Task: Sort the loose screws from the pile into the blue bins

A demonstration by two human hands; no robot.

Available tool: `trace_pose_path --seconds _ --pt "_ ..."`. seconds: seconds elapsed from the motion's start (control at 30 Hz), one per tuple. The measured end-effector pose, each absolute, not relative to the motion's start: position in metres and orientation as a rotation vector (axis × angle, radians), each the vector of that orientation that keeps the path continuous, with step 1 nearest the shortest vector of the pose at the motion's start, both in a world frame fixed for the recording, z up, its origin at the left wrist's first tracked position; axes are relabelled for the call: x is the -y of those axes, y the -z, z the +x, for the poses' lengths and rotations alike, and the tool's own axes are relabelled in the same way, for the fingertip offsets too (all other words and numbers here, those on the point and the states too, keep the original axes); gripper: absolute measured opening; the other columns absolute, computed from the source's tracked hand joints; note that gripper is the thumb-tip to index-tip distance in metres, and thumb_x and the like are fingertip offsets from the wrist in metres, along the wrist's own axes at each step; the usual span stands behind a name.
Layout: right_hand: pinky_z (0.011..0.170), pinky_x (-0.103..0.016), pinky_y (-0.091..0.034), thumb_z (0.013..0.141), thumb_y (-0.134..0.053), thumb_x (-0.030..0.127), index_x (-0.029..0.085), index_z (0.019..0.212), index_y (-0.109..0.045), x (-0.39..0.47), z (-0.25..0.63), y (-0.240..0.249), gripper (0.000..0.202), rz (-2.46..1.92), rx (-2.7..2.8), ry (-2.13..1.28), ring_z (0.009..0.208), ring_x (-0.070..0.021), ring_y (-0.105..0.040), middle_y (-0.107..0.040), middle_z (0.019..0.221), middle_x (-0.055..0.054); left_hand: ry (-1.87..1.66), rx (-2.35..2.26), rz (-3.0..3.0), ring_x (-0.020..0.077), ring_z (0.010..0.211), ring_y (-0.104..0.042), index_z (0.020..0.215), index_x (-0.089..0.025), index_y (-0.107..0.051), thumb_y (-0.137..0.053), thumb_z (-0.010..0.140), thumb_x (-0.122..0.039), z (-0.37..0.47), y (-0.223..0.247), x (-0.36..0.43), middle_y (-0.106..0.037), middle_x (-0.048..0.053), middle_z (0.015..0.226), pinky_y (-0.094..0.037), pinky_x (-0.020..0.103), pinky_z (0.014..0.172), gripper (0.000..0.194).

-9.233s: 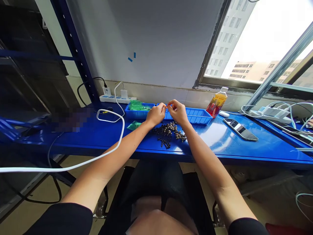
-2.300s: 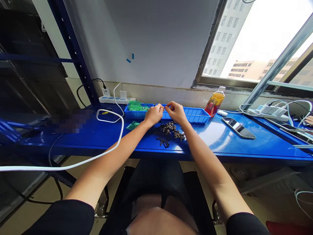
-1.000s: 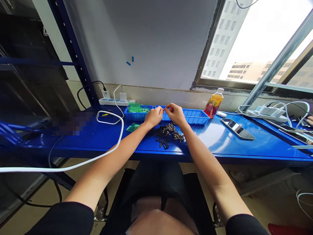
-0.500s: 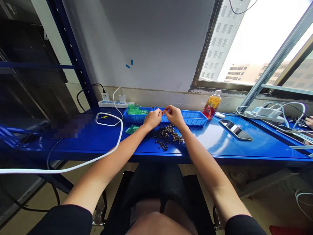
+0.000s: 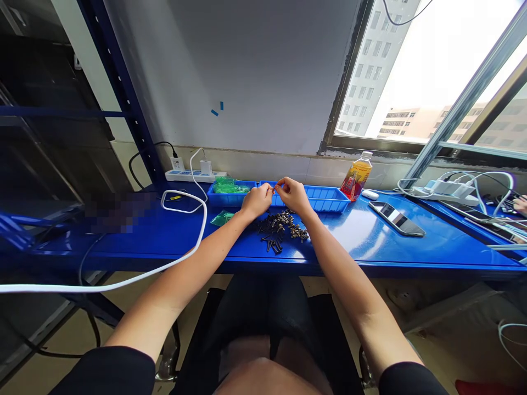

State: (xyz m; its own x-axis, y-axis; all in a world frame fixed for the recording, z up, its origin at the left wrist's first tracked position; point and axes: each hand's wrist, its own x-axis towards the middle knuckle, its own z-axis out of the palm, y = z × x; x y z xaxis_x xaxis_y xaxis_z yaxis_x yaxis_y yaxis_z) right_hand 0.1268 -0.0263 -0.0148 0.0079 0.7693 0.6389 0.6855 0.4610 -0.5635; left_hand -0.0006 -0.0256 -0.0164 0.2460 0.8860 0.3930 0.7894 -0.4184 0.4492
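My left hand (image 5: pixel 257 201) and my right hand (image 5: pixel 291 194) meet fingertip to fingertip above the front of two blue trays. Both are closed in a pinch; whatever lies between the fingers is too small to make out. Just below them on the blue table spreads a pile of small brassy and dark metal pieces (image 5: pixel 284 220). Several black screws (image 5: pixel 272 243) lie at its near side. Green plastic bags (image 5: pixel 227 185) fill part of the left blue tray (image 5: pixel 214 198). The right blue tray (image 5: pixel 329 203) is partly hidden behind my right hand. A flat green packet (image 5: pixel 223 218) rests beside my left wrist.
A drink bottle (image 5: pixel 356 176) stands right of the trays, with a phone (image 5: pixel 397 218) lying nearby. Power strips (image 5: pixel 193 175) sit along the wall. A white cable (image 5: pixel 181 258) arcs over the table's left side. Another person's hand (image 5: pixel 521 205) shows at the far right edge.
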Motion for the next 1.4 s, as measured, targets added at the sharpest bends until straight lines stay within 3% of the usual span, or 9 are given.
trace_pose_path --seconds 1.4 --pt "0.050 -0.022 -0.027 0.073 -0.054 0.019 0.020 0.065 -0.056 0.0295 0.1254 0.0127 0.008 -1.276 1.714 -0.094 0.047 -0.0093 -0.039 -0.046 0.047 0.007 -0.910 -1.585 2.343 0.0219 0.082 -0.064 0.096 -0.018 -0.061 -0.031 0.092 -0.025 -0.0005 0.0158 0.0261 -0.070 0.007 0.082 -0.044 0.029 0.071 0.031"
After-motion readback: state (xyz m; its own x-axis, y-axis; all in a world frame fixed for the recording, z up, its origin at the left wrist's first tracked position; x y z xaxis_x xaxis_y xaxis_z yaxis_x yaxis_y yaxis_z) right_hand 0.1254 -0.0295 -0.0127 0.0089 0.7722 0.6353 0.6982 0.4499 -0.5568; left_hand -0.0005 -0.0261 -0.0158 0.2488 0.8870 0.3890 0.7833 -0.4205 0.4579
